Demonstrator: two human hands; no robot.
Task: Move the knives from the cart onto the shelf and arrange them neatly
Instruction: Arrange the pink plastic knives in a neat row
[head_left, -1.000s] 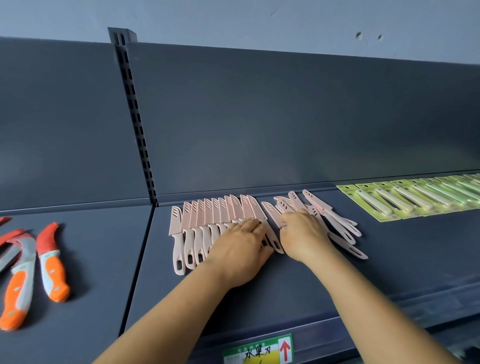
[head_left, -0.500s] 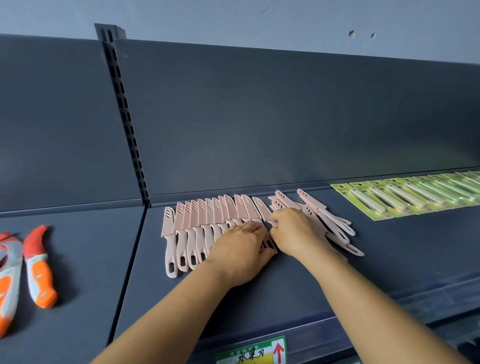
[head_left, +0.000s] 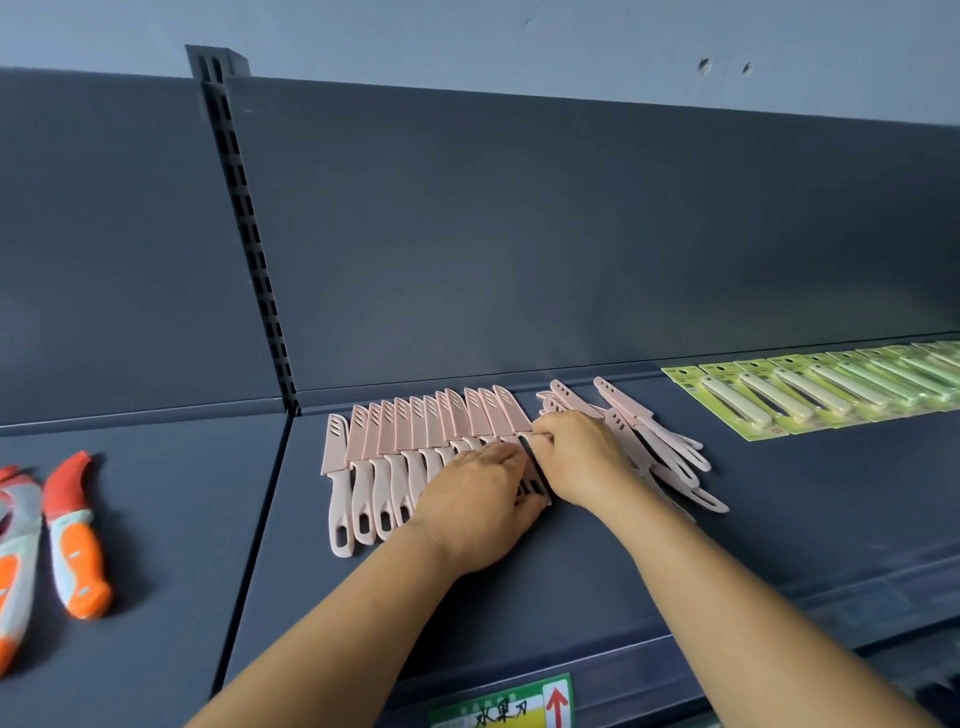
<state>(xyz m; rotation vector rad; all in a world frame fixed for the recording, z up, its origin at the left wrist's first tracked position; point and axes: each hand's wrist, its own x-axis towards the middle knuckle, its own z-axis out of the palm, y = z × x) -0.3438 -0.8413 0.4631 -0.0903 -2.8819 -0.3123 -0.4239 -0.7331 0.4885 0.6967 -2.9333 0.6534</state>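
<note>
left hand (head_left: 480, 499) flat, pressing handles of the tidy pale-pink sheathed plastic knife row (head_left: 415, 441) near dark grey metal shelf (head_left: 571, 571) back edge | right hand (head_left: 582, 457) pinching row's end knife | risk: nudge fans row, snags loose pink knife heap (head_left: 660, 457)

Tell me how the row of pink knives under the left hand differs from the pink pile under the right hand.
The row of pink knives lies side by side, sheathed tips toward the back panel; the pile of pink knives is fanned and crossed at slanting angles. The row overlaps evenly; the pile is stacked loosely. The left hand rests on the row; the right hand covers part of the pile. Both are the same pink sheathed knives.
</note>
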